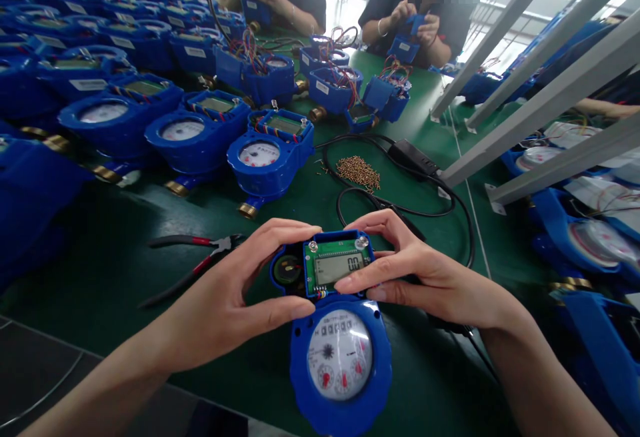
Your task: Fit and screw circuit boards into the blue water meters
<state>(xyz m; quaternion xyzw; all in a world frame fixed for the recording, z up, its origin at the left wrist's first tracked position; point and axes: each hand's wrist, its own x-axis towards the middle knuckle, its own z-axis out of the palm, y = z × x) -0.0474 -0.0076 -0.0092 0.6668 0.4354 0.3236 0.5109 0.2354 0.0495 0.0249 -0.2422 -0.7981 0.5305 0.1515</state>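
A blue water meter (341, 357) with a round white dial lies on the green table (125, 257) right in front of me. Its open upper housing shows a green circuit board with a small display (337, 267). My left hand (240, 297) grips the housing's left side, thumb below and fingers curled over the top edge. My right hand (425, 277) holds the right side, its fingers pinched on the board's lower and upper edges.
Rows of blue water meters (195, 134) fill the left and far table. Red-handled pliers (195, 260) lie left of my hands. A pile of small brass screws (358, 172) and a black cable with adapter (415, 157) sit ahead. Two people work opposite. Grey metal rails (540, 104) slant at right.
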